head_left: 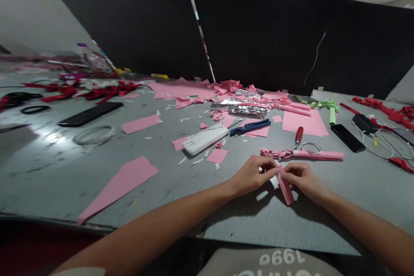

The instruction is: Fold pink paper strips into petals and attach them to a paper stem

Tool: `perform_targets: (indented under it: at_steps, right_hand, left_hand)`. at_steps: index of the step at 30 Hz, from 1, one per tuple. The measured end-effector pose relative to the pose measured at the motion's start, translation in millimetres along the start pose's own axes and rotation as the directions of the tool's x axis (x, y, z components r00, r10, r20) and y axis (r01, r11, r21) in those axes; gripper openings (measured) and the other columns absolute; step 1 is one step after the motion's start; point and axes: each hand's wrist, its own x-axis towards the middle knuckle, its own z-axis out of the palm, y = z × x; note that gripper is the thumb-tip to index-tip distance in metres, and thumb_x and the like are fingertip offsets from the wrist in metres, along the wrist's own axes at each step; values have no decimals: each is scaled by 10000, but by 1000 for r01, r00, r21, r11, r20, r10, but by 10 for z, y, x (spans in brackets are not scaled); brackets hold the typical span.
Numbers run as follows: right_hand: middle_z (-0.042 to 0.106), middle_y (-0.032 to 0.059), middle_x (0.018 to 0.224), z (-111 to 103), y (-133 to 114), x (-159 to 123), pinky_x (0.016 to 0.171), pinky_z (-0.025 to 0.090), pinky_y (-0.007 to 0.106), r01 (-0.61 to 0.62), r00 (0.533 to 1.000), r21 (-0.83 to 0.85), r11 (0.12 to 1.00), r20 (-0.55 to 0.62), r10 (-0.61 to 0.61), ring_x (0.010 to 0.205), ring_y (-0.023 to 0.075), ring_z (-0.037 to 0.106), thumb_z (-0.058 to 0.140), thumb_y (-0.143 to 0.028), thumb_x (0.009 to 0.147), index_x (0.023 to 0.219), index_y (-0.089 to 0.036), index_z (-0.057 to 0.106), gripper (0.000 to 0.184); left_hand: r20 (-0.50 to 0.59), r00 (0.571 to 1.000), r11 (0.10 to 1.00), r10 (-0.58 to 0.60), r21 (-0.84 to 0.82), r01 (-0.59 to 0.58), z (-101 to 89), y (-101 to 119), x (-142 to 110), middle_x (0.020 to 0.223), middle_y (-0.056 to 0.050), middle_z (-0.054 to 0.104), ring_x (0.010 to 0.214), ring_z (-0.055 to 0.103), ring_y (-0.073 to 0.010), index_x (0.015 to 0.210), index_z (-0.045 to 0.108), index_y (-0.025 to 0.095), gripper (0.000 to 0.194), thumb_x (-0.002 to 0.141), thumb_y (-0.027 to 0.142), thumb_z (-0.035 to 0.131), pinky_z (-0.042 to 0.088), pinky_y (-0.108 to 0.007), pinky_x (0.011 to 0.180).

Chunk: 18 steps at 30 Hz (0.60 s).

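Between both hands is a narrow folded strip of pink paper, slanting down toward me just above the table. My left hand pinches its upper end between thumb and fingers. From the other side, my right hand grips the same strip near the top. A small white piece shows beside the strip under my left fingertips; I cannot make out what it is. Just beyond the hands lies a rolled pink paper tube with curled pink paper at its left end. A ring of clear tape or wire and a red-handled tool lie beside it.
A blue cutter and a white case lie ahead, among pink scraps. A black phone and a coiled white cable are at right. Cut pink paper lies at left, near the table's edge. A black panel stands behind.
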Motion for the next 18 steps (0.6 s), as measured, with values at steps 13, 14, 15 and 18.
perform_targets:
  at_steps: [13,14,15,18]
  right_hand:
    - [695,6,743,10,-37,-21,667,503,307,17,1000,9,1000,24,-17,664,170,602,872,-556,815,819,-196,765,375]
    - [677,-1,720,11,-35,-16,652,496,305,16,1000,-6,1000,17,-16,646,165,585,873,-546,810,800,-197,758,367]
    - [662,-6,702,12,-34,-11,636,487,302,14,1000,-15,1000,11,-14,630,160,569,873,-535,805,784,-197,751,360]
    - [646,-12,686,15,-29,-3,618,472,294,12,1000,-22,1000,-13,-12,618,153,548,864,-485,809,765,-196,739,318]
  left_hand:
    - [-14,1000,1000,14,18,-13,15,-15,1,752,-31,723,707,572,-162,836,777,153,293,963,396,674,437,-270,682]
    - [-11,1000,1000,14,16,-14,20,-14,1,748,-29,720,704,570,-160,832,776,155,299,965,401,673,434,-268,680]
    - [-11,1000,1000,15,13,-15,23,-12,1,745,-26,715,699,565,-157,830,774,157,302,968,405,672,430,-267,678]
    - [-41,999,1000,13,6,-13,19,2,2,758,-21,707,700,558,-156,831,754,162,298,968,417,680,428,-269,681]
